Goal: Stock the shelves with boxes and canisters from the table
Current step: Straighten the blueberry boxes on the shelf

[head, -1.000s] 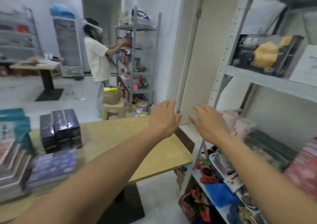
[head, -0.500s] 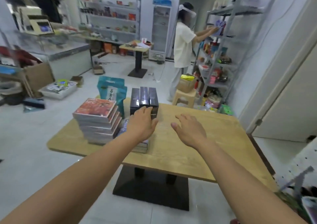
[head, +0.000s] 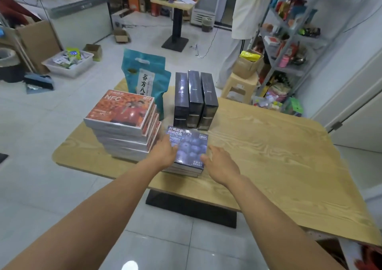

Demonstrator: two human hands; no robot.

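On the wooden table lies a short stack of flat blue boxes printed with blueberries. My left hand rests against the top box's left edge, fingers on its surface. My right hand touches its right near corner with fingers spread. Neither hand has lifted the box. Left of them stands a taller stack of orange-red boxes. Behind stand three dark upright boxes and a teal bag.
A person in white stands at a grey metal shelf at the back right, with a cardboard box on a stool beside them. A second small table, cartons and a white tray are on the floor behind.
My view swung from the shelf on the right to the table. Both hands came down from mid-air onto the top blue box.
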